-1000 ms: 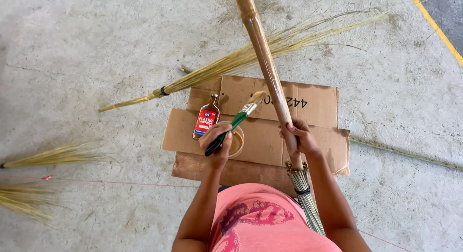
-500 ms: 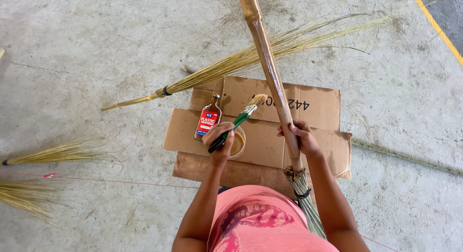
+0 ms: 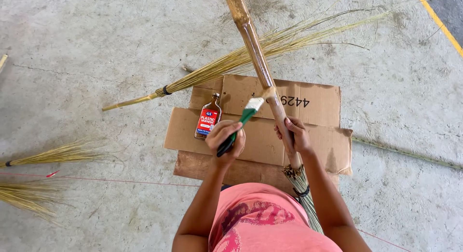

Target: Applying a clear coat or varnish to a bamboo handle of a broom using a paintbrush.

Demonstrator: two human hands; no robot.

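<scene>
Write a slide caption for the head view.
Left hand brushes a bamboo broom handle held by right hand, over cardboard.

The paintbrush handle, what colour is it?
Green with a black end, seen in the head view: the paintbrush is held in the left hand.

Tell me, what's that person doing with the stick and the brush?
A person sits over flattened cardboard on a concrete floor. The right hand grips a bamboo pole near its bristle end, holding it slanted upward. The left hand holds a green-handled paintbrush, its bristles touching the pole. A small brown bottle with a red label stands on the cardboard. Loose broom bundles lie around on the floor.
</scene>
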